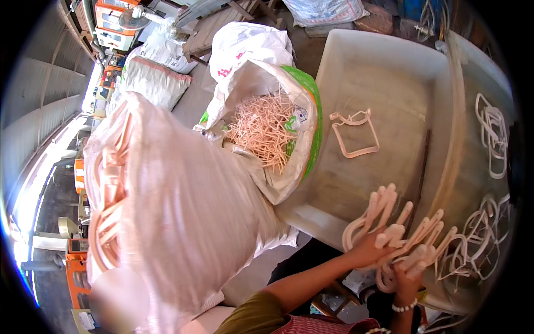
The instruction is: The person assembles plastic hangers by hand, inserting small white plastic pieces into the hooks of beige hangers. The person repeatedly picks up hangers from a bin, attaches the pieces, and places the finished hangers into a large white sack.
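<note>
Over the near right edge of a pale plastic tub (384, 44), both my hands hold bunches of pink bent plastic pieces with rounded ends; their exact kind does not show. My left hand (370, 250) is closed round one bunch (384, 203), whose ends point up and away. Just to its right, my right hand (407, 281), below which a beaded bracelet circles the wrist, grips another bunch (417, 259). The bunches overlap, and some fingers are hidden behind them. A single four-sided pink plastic frame (356, 151) lies in the tub.
A large whitish sack (189, 195) of pink pieces fills the left. Beyond it, an open sack (311, 111) holds thin pink sticks (260, 128). A wooden bar (453, 122) borders the second tub at right, where white looped pieces (492, 133) lie.
</note>
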Tool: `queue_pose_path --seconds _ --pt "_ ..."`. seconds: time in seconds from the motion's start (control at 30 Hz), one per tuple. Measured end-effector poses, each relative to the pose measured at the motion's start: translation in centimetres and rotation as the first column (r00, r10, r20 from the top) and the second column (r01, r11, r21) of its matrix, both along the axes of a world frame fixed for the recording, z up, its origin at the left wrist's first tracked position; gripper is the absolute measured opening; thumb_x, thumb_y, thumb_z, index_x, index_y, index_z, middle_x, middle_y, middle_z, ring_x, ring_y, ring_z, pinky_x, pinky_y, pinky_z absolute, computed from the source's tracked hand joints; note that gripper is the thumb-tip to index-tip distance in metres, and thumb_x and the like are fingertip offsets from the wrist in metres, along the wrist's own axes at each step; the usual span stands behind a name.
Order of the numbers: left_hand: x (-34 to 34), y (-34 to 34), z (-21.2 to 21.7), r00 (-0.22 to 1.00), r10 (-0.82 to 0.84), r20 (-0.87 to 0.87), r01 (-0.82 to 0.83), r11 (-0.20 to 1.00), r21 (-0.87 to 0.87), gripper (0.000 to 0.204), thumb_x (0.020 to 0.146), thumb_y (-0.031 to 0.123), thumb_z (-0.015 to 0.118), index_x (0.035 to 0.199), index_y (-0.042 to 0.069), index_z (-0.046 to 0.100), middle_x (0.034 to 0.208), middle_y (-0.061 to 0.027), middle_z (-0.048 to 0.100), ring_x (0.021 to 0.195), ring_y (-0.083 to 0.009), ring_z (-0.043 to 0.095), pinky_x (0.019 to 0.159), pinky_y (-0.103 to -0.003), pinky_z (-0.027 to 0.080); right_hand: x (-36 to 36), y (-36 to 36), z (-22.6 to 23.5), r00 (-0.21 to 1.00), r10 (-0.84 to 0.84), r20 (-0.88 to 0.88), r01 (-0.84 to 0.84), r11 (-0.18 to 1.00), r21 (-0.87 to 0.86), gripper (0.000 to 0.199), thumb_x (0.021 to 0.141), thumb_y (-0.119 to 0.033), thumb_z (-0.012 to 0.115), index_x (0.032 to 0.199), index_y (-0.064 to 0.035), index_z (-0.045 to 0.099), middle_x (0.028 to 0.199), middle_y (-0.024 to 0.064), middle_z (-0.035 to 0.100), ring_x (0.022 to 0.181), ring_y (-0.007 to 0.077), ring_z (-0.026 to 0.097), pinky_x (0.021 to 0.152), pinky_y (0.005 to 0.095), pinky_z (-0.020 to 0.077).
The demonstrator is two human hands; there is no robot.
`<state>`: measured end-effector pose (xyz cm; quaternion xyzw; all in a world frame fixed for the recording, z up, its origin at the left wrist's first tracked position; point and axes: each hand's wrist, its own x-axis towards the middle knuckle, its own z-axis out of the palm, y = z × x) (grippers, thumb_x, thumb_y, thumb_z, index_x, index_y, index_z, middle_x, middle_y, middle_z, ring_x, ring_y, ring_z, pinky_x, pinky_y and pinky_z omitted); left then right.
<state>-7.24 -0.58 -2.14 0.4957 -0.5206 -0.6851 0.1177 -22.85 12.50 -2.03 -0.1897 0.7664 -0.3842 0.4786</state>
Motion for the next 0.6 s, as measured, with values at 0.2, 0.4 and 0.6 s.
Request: queue_pose_path --seconds 0.2,0.4,0.6 --pt "2.9 2.6 4.1 0.973 0.176 0.146 -0.211 0.938 0.276 0.059 0.083 0.031 0.068 0.132 0.006 0.046 0.118 -0.0180 0.059 0.108 -0.0284 0.058 0.091 -0.037 0.045 1.9 -1.1 3.0 0.995 -0.016 0.101 0.025 0.995 -0.093 0.020 0.074 -0.006 0.071 0.089 0.0017 0.061 0.078 0.0080 0.065 0.066 0.0163 0.062 0.060 0.0282 0.0506" --pt "4.0 7.2 16.5 0.993 -0.026 0.118 0.023 0.999 0.028 0.058 0.083 0.034 0.067 0.130 0.006 0.047 0.116 -0.0188 0.060 0.109 -0.0323 0.058 0.093 -0.038 0.044 -0.7 -0.3 14.0 0.993 -0.100 0.069 0.105 0.992 -0.072 0.030 0.075 -0.004 0.073 0.101 0.0027 0.059 0.084 0.0073 0.066 0.074 0.0157 0.064 0.066 0.0287 0.0516" --pt "2.4 6.3 31.1 0.982 -0.008 -0.187 -0.001 0.999 -0.047 0.058 0.084 0.029 0.069 0.132 0.007 0.047 0.107 -0.0199 0.063 0.099 -0.0318 0.062 0.086 -0.035 0.048 -3.2 -0.9 26.0 0.969 -0.246 0.037 0.248 0.966 -0.068 0.032 0.077 -0.008 0.072 0.104 0.0029 0.058 0.086 0.0076 0.066 0.073 0.0168 0.063 0.065 0.0283 0.0504"
